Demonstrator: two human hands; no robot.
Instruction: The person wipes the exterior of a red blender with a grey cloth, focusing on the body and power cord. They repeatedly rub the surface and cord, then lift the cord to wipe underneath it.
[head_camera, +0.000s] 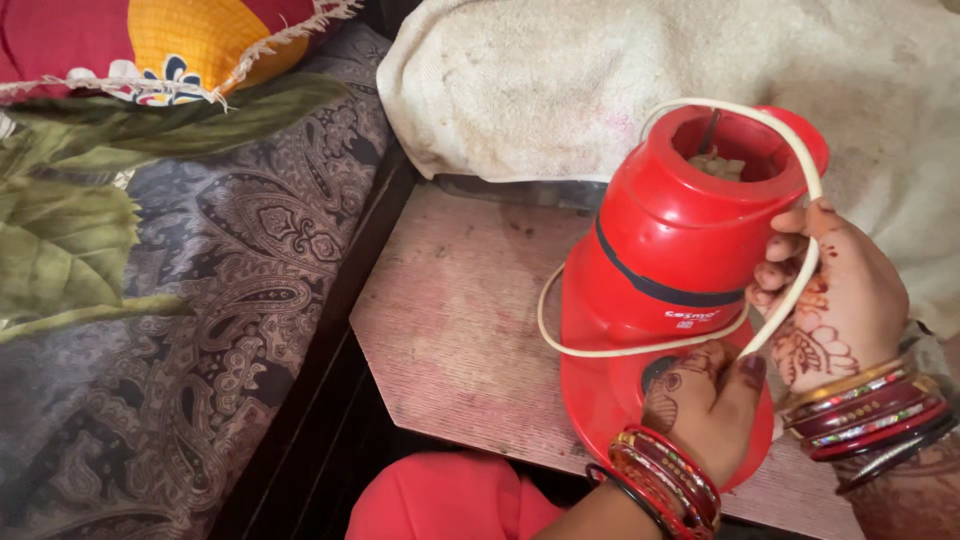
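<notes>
— What can't you make out on the red mixer base (670, 250)?

— Its lower front is covered by the left hand (705, 405), and the far side is turned away. The bit inside its top opening is too dim to tell.

— And the right hand (850, 315)?

— Its fingertips curl behind the base, and the forearm is cut off by the right edge.

— The cord (640, 350)?

— Its ends are hidden; no plug shows.

— The pillow (170, 45)?

— Cropped by the top edge.

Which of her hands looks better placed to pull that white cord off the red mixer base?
Probably the right hand: its fingers already touch the white cord beside the red mixer base. The left hand presses the base's foot.
</notes>
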